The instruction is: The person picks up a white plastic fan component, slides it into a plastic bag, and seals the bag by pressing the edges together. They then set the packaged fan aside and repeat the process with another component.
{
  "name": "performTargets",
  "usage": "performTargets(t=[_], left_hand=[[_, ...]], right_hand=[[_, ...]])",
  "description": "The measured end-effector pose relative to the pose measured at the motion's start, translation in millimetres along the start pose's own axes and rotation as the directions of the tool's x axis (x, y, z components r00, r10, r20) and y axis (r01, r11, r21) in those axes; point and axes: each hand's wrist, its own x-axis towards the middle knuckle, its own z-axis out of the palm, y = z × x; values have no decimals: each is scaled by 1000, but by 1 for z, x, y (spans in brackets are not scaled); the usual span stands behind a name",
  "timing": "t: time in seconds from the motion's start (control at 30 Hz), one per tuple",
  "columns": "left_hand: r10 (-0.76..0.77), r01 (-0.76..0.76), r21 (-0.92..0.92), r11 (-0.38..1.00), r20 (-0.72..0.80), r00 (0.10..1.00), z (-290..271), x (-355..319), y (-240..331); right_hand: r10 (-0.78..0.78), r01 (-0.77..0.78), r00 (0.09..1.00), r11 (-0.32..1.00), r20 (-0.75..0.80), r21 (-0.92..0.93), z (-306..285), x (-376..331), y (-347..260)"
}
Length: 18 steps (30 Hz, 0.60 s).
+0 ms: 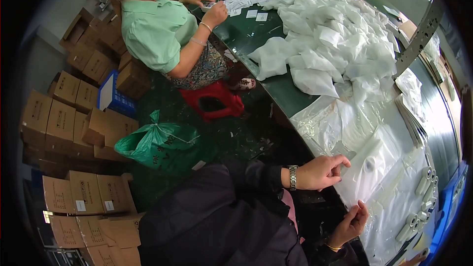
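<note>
A white translucent bag (379,160) lies flat on the table in front of me, with a rounded object showing faintly through it. My left hand (318,173), wearing a metal watch, is at the bag's left edge. Its fingers are curled at that edge, with the index finger reaching over it. Lower down, my right hand (351,224) pinches the bag's near corner between thumb and fingertips. Under and around the bag spreads clear plastic sheeting (325,123). Several white cylindrical pieces (423,182) with round ends lie to the right.
A large heap of filled white bags (330,39) covers the table's far part. A metal post (419,37) rises beside it. At the far left sits a co-worker (157,39) in a green shirt, handling small white cards (241,2). Cartons (64,113) and a green sack (160,143) stand behind.
</note>
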Motion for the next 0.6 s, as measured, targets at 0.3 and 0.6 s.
performTargets(t=[0.3,0.6], left_hand=[[26,-26,56,998,-5,1000,-1,-1,0],[33,-32,60,998,-13,999,1,-1,0]], right_hand=[[19,-19,1000,1000,-5,9,2,-2,-6],[11,-11,1000,1000,-2,-4,0,-2,-6]])
